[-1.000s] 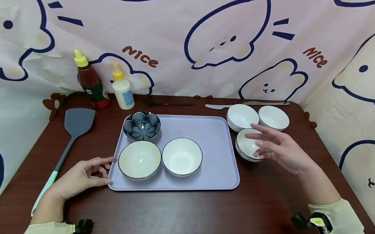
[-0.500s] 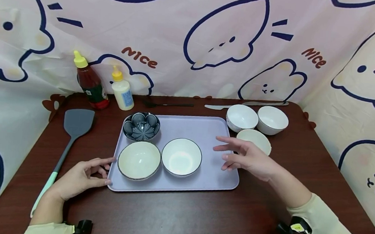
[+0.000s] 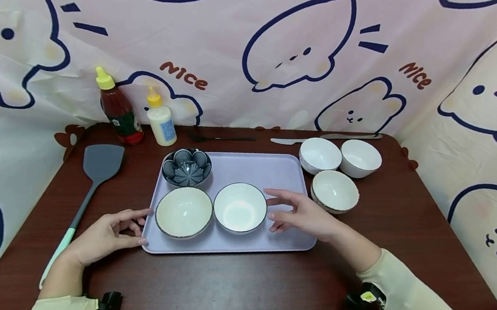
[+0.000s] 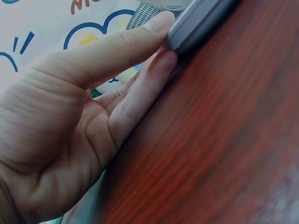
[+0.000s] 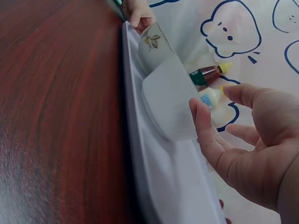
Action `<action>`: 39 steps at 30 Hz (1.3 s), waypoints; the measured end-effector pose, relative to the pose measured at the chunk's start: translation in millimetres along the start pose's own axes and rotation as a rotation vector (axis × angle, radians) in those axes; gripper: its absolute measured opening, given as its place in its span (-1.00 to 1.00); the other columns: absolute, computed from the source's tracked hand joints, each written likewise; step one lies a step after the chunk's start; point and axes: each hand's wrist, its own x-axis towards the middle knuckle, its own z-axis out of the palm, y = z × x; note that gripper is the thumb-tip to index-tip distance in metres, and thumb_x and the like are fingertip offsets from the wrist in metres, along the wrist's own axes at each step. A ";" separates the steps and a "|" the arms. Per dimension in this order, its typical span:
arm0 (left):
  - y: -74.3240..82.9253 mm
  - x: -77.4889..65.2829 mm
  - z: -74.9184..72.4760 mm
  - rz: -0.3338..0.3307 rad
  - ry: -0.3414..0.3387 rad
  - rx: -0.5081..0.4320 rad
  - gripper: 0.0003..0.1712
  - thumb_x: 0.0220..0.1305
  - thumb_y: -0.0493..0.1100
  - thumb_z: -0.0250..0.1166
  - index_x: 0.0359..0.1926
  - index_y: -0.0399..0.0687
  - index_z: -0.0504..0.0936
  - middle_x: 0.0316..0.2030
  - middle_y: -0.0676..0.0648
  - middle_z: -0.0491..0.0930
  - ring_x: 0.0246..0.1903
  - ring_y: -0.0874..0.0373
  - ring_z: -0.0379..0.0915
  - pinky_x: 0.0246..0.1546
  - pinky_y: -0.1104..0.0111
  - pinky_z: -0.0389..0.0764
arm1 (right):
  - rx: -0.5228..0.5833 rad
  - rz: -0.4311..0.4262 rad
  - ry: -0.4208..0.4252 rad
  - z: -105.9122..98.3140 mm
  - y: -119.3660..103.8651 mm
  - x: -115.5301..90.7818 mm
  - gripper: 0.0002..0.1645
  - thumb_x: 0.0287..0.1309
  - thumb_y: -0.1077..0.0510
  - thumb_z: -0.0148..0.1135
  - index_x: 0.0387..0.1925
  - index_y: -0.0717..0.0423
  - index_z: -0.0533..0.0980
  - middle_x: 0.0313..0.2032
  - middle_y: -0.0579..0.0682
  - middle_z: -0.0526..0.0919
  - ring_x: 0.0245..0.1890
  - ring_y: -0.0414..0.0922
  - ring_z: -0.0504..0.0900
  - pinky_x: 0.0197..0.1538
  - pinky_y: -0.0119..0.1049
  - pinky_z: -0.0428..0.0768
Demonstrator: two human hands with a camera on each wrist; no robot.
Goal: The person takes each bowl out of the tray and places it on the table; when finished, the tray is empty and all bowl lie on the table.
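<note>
A printed cloth (image 3: pixel 223 47) hangs behind a dark brown table (image 3: pixel 217 292); on the table lies a lilac tray (image 3: pixel 290 239); to its left is a grey spatula (image 3: pixel 103 158), its pale green handle pointing near; the left hand (image 3: pixel 103 236) holds the tray's left rim by the near corner, thumb and fingertips at the edge; the right hand (image 3: pixel 301 215) reaches over the tray's right side, thumb and fingers spread apart and gripping nothing, fingertips just beside a white bowl (image 3: pixel 240 207) (whether they touch it, I cannot tell); that bowl stands upright on the tray, right of a cream bowl (image 3: pixel 184 212); a dark patterned bowl (image 3: pixel 187 167) stands on the tray's far left; three other bowls (image 3: pixel 334 185) are grouped beyond its right edge; far left stand a red bottle (image 3: pixel 122 114) and a smaller white bottle (image 3: pixel 162 123); a knife (image 3: pixel 286 141) lies far right.
</note>
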 end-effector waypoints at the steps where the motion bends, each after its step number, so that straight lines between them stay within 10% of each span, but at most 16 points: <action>1: -0.1 -0.1 0.0 0.001 0.000 -0.001 -0.25 0.14 -0.17 0.49 0.35 -0.12 0.45 -0.06 -0.21 0.52 -0.23 0.25 0.56 -0.30 0.48 0.59 | 0.003 -0.001 0.005 1.3 2.1 2.2 -0.20 0.28 0.08 0.33 0.48 -0.08 0.23 0.32 0.21 0.42 -0.25 0.04 0.77 -0.13 -0.10 0.71; 17: 2.6 -0.1 1.2 0.026 0.004 0.001 -0.26 0.13 -0.18 0.50 0.33 -0.16 0.46 -0.08 -0.20 0.53 -0.24 0.25 0.56 -0.31 0.49 0.58 | 0.098 -0.009 0.027 14.6 15.8 27.5 -0.25 0.37 0.18 0.21 0.50 -0.09 0.18 0.24 0.33 0.38 -0.35 0.03 0.76 -0.20 -0.08 0.72; 39: 0.7 0.7 0.1 0.011 -0.001 0.007 -0.26 0.15 -0.17 0.49 0.34 -0.14 0.46 -0.06 -0.20 0.53 -0.24 0.25 0.56 -0.30 0.48 0.59 | 0.261 0.005 0.142 9.4 3.9 12.8 -0.20 0.28 0.29 0.23 0.49 -0.02 0.20 0.22 0.35 0.44 -0.38 0.00 0.73 -0.21 -0.19 0.71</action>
